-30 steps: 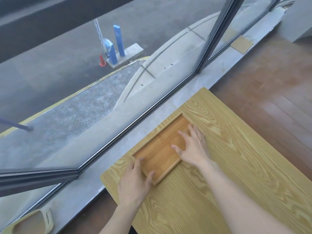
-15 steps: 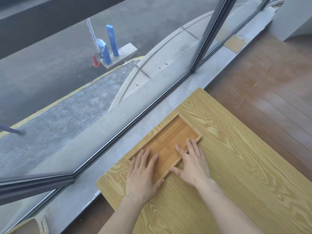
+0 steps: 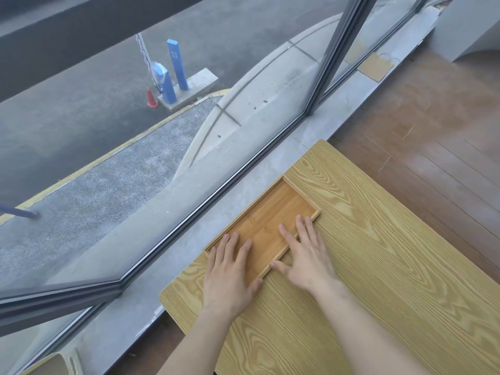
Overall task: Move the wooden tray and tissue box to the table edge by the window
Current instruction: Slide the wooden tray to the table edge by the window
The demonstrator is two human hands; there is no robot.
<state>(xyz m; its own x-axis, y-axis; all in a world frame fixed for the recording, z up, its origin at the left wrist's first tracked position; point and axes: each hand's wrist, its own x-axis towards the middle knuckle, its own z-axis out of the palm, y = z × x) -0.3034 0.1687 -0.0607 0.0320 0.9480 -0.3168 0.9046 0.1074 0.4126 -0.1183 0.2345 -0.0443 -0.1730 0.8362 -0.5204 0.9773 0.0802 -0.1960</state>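
The wooden tray (image 3: 281, 209), shallow, rectangular and empty, lies flush along the window-side edge of the light wood-grain table (image 3: 378, 253). My left hand (image 3: 230, 272) lies flat with spread fingers on the tray's near-left end. My right hand (image 3: 305, 253) also rests flat, fingers over the tray's near rim and palm on the table. Neither hand grips anything. No tissue box is in view.
A grey stone sill (image 3: 189, 255) and the window's dark frame (image 3: 332, 58) run just beyond the table edge. Brown wooden floor (image 3: 433, 125) lies to the right. A tan object (image 3: 51, 364) sits at the lower left by the sill.
Both hands have slid the tray a little toward the window edge and flattened on it. My left hand moved from the tray's corner onto its surface.
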